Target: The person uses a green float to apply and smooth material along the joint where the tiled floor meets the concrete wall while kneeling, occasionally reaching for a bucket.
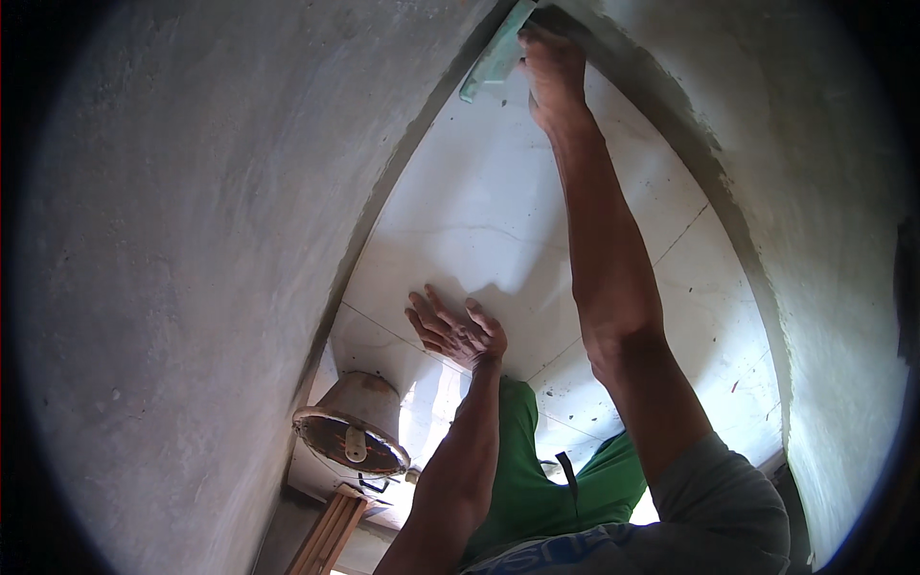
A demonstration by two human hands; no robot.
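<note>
At the far, narrow end of the white tiled floor (479,192), my right hand (556,72) is closed on a pale green tool with a long straight edge, like a plastering float (496,57). Its long edge lies close to the base of the left wall. My fingers cover its grip, so how it is held shows only in part. Nearer to me, my left hand (460,331) rests on the tiles with its fingers spread and nothing in it.
Bare grey plastered walls rise on the left (192,240) and right (815,144). A stained bucket (369,393) with a pale object inside stands by the left wall. Wooden slats (331,532) lie below it. Small dark crumbs dot the tiles beside my green-clothed knees (517,460).
</note>
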